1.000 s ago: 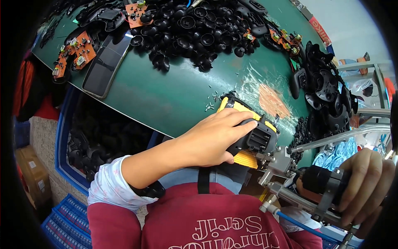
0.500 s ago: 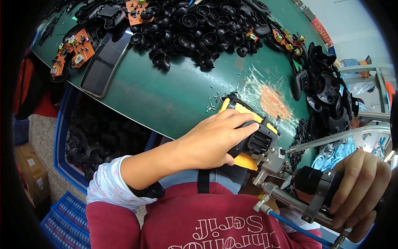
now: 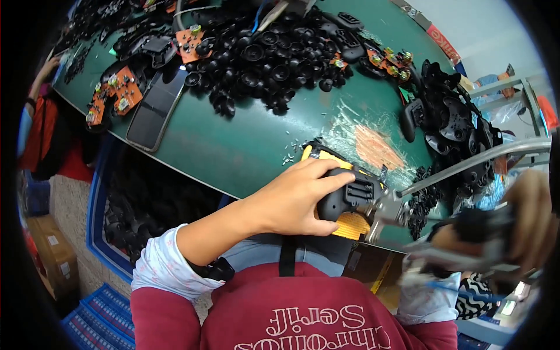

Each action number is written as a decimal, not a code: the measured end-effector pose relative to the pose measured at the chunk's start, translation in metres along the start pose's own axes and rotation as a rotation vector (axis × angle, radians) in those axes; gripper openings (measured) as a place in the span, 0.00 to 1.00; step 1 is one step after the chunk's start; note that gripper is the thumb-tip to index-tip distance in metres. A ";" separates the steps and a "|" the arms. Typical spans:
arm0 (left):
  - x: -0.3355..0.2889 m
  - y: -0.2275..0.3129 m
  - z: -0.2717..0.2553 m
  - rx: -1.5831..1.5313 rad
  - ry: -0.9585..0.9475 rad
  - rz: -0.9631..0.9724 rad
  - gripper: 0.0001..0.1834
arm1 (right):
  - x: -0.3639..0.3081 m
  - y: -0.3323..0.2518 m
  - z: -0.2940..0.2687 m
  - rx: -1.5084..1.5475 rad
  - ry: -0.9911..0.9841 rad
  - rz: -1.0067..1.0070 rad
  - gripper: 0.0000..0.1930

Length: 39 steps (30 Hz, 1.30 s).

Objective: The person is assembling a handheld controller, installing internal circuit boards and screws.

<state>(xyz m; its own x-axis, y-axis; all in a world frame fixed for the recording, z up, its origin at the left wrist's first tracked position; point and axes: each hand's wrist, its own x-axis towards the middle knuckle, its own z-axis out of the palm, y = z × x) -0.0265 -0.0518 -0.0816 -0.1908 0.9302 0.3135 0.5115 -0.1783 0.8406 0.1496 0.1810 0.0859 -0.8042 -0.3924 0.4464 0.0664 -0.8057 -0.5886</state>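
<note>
My left hand (image 3: 291, 201) grips a black game controller (image 3: 333, 205) near the table's front edge, thumb on the near side and fingers over the top. An open battery bay shows on the controller. Beneath it is a yellow fixture (image 3: 353, 226) with a black rim. On the right, my right hand (image 3: 529, 219), blurred by motion, is wrapped around the black body of an air screwdriver (image 3: 481, 227) on a metal arm. The arm's steel joint (image 3: 389, 211) is just right of the controller. Small screws (image 3: 290, 157) lie scattered beyond the fixture.
A heap of black thumbstick caps (image 3: 256, 64) covers the far middle. A phone (image 3: 156, 111) and orange circuit boards (image 3: 123, 93) lie at left; controller shells (image 3: 458, 122) pile up at right. A steel tube (image 3: 475, 163) crosses there. Below the table edge stands a blue crate (image 3: 96, 216).
My right hand and the screwdriver have swung, now smeared by motion, and the tool's metal arm has shifted with them. My left hand stays on the controller. The whole view has moved slightly.
</note>
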 end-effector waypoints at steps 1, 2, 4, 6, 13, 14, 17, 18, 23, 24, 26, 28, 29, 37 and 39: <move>-0.011 -0.001 -0.006 -0.017 0.024 -0.093 0.34 | -0.031 0.020 0.000 0.508 -0.065 0.062 0.11; -0.011 0.003 -0.011 -0.054 0.056 -0.102 0.29 | -0.057 0.001 -0.003 0.968 -0.101 0.107 0.14; 0.001 0.013 -0.025 -0.258 -0.030 -0.236 0.26 | -0.044 -0.003 0.018 2.009 -0.422 0.132 0.24; 0.005 0.017 -0.034 -0.345 -0.131 -0.454 0.22 | 0.036 -0.038 0.019 2.582 -0.760 0.132 0.29; 0.004 0.004 -0.014 -0.436 0.114 -0.189 0.15 | 0.062 -0.056 0.008 3.234 -2.737 1.604 0.27; 0.005 0.005 -0.010 -0.520 0.117 -0.168 0.13 | 0.048 -0.047 0.007 3.009 -2.313 1.040 0.26; 0.002 0.006 0.003 -0.717 0.198 -0.221 0.12 | -0.035 0.026 -0.017 3.116 -1.624 1.304 0.32; 0.003 0.003 0.010 -0.713 0.191 -0.224 0.12 | -0.043 0.054 -0.025 3.737 -1.599 0.810 0.38; 0.009 0.012 0.018 -0.602 0.321 -0.121 0.15 | -0.038 0.156 -0.062 3.975 -2.079 0.171 0.27; 0.009 0.012 0.019 -0.586 0.331 -0.182 0.21 | -0.036 0.155 -0.064 3.918 -2.370 0.232 0.24; 0.006 0.012 0.023 -0.581 0.325 -0.219 0.20 | -0.032 0.156 -0.064 3.760 -2.777 0.328 0.17; 0.009 0.015 0.026 -0.531 0.335 -0.226 0.19 | -0.035 0.157 -0.065 3.758 -2.754 0.349 0.16; 0.009 0.017 0.028 -0.533 0.335 -0.230 0.19 | -0.037 0.158 -0.064 3.754 -2.739 0.356 0.16; 0.014 0.027 0.027 -0.352 0.425 -0.203 0.19 | -0.026 0.159 -0.060 3.556 -2.912 0.429 0.16; 0.019 0.030 0.008 -0.278 0.384 -0.114 0.19 | -0.020 0.147 -0.059 3.779 -2.768 0.296 0.19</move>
<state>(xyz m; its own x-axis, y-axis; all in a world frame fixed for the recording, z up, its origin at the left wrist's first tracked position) -0.0078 -0.0366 -0.0537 -0.5550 0.7724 0.3089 0.2359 -0.2100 0.9488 0.1407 0.0972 -0.0495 -0.8700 0.4276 0.2456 -0.1371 0.2688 -0.9534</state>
